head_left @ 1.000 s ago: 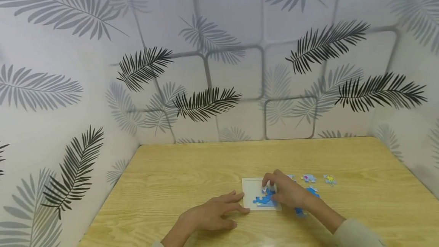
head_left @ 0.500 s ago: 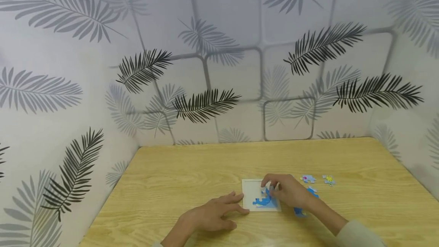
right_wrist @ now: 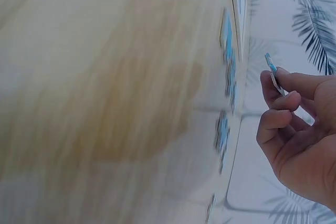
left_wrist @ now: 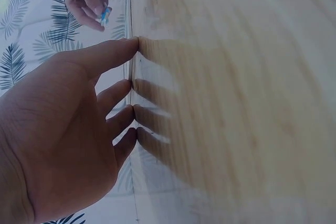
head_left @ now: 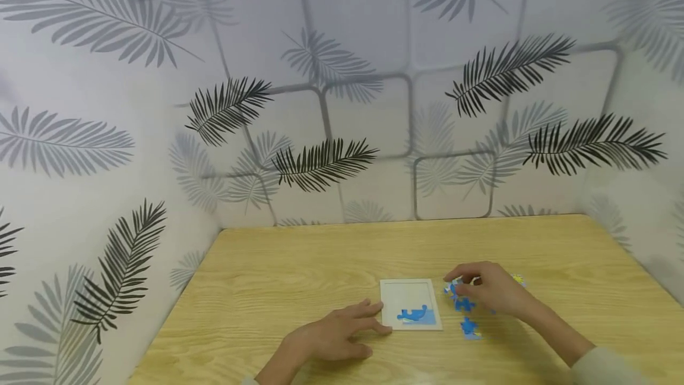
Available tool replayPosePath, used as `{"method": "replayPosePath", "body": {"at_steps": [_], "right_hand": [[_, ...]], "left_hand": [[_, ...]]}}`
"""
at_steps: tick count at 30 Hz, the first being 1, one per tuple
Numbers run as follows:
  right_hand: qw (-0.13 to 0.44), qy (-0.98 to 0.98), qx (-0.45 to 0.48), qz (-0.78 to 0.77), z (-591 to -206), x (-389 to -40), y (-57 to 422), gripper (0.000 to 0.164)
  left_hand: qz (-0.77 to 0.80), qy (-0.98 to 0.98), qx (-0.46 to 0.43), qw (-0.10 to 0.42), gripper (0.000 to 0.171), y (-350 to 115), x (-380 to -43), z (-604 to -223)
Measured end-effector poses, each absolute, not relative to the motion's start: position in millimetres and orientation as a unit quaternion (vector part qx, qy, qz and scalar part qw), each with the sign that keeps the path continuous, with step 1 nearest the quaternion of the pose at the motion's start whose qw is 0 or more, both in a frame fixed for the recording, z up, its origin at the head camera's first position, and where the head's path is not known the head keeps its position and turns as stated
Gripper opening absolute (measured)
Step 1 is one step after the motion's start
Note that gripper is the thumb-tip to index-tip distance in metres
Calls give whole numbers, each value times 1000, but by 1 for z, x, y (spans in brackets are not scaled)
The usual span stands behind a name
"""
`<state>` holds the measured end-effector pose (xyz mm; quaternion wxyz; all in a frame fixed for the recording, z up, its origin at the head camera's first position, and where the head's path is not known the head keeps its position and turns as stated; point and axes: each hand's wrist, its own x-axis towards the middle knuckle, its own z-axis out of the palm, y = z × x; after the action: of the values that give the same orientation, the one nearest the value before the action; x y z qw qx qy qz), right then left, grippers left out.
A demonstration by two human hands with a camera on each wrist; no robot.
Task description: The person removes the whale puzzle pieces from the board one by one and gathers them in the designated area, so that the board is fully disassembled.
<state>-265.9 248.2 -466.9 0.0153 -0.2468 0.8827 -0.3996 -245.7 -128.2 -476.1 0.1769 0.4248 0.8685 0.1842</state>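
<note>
My right hand [head_left: 497, 291] pinches a small blue and white jigsaw puzzle piece [right_wrist: 271, 62] between thumb and fingers. In the right wrist view the piece is held up off the table. A white square puzzle tray [head_left: 392, 296] lies flat to the left of that hand. Joined blue pieces [head_left: 418, 315] fill its lower right part; the rest of its base is bare. My left hand [head_left: 339, 333] rests on the table with fingers spread, two fingertips at the tray's left edge. Its fingertips [left_wrist: 135, 114] meet the tabletop in the left wrist view.
Loose blue pieces [head_left: 469, 327] lie right of the tray, partly under the right hand in the head view. Behind that hand shows a piece with a yellow sun [head_left: 518, 279]. The wooden table [head_left: 278, 266] ends at a leaf-patterned wall [head_left: 363, 117].
My right hand has moved right, from over the tray to beside it, with the puzzle piece. More of the tray shows. The left hand has stayed at the tray's edge.
</note>
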Motion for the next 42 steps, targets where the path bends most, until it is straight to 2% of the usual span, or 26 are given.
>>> {"method": "replayPosePath", "body": {"at_steps": [7, 17, 23, 32, 39, 42], "right_hand": [[25, 883, -211, -419, -463, -264, 285, 24], [41, 905, -187, -379, -473, -254, 332, 11], [7, 927, -189, -325, -481, -250, 346, 12], [2, 950, -138, -282, -482, -252, 343, 19], [-32, 934, -175, -308, -474, -251, 315, 14], [-29, 921, -206, -329, -471, -253, 294, 17]], "left_hand": [[189, 873, 410, 183, 47, -128, -245, -474], [183, 873, 411, 187, 47, -126, -245, -474], [187, 872, 410, 190, 47, -126, -246, -475], [190, 870, 413, 190, 47, -126, -247, -475], [189, 871, 413, 187, 47, -127, -248, -477], [188, 871, 415, 186, 47, -126, -248, -478]]}}
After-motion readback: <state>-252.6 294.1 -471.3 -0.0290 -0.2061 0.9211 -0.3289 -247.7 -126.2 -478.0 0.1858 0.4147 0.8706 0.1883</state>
